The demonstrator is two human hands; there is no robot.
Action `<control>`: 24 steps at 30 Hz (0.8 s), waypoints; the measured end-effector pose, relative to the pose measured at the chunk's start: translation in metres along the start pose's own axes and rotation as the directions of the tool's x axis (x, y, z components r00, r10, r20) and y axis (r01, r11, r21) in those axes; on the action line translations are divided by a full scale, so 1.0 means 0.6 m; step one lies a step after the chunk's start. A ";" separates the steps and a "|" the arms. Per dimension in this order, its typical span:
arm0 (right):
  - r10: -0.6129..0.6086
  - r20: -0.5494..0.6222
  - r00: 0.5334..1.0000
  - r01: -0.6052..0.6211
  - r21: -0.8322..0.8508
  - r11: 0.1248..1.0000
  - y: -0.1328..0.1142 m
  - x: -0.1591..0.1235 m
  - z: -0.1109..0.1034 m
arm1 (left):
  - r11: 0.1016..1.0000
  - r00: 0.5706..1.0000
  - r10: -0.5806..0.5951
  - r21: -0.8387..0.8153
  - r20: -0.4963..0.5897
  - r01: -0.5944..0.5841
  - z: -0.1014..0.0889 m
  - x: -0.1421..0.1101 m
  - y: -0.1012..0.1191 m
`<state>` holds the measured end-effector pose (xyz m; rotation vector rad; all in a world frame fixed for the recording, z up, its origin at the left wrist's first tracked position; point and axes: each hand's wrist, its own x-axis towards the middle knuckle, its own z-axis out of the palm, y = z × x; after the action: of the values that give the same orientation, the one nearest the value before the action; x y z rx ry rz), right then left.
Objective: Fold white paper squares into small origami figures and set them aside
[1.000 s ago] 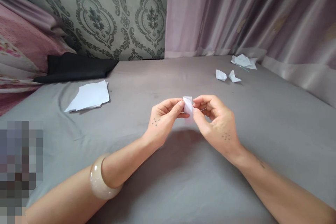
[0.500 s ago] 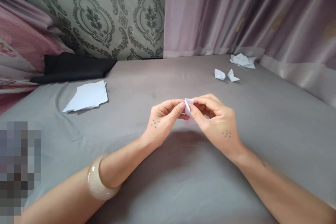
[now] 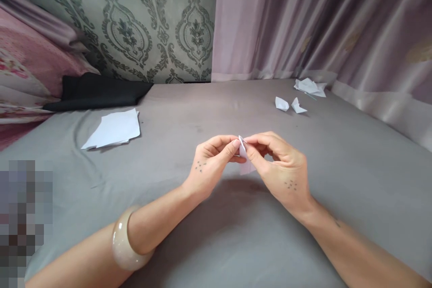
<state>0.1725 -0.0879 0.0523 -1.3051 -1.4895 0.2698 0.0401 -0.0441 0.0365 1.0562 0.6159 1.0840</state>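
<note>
A small piece of folded white paper [image 3: 247, 165] is held up between my two hands, above the grey cloth. My left hand [image 3: 214, 157] pinches its left side near the top, thumb in front and fingers behind. From the other side my right hand [image 3: 283, 162] grips it between thumb and fingertips, close to the left thumb. The top edge of the paper shows as a narrow fold, while a lower flap hangs below the fingers. Much of the sheet is covered by my fingers.
On the left lies a stack of white paper sheets [image 3: 116, 128], with a black cloth [image 3: 104, 92] behind it. At the right stand two folded paper pieces, [image 3: 281, 104] and a pointed one [image 3: 298, 106]; more paper [image 3: 308, 86] is heaped near the curtain [image 3: 270, 22].
The view has tilted up slightly, so everything sits lower. The paper's top has narrowed between my fingertips, and more of its lower flap shows. Both hands keep their grip.
</note>
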 end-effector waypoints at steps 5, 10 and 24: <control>-0.053 0.019 0.998 0.054 -0.036 0.998 0.002 0.001 -0.003 | 1.000 1.000 -0.014 0.005 0.011 0.014 0.000 0.000 0.005; -0.128 0.045 0.991 0.132 -0.086 0.987 0.002 0.004 -0.006 | 1.000 1.000 -0.013 0.027 0.018 0.012 -0.005 0.002 0.007; -0.393 0.255 0.884 0.460 -0.314 0.830 0.017 0.012 -0.032 | 0.996 0.990 -0.077 0.050 0.121 0.071 -0.023 0.014 0.016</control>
<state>0.1951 -0.0870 0.0561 -1.2076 -2.0155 -0.2045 0.0283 -0.0302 0.0404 1.1221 0.5786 0.9367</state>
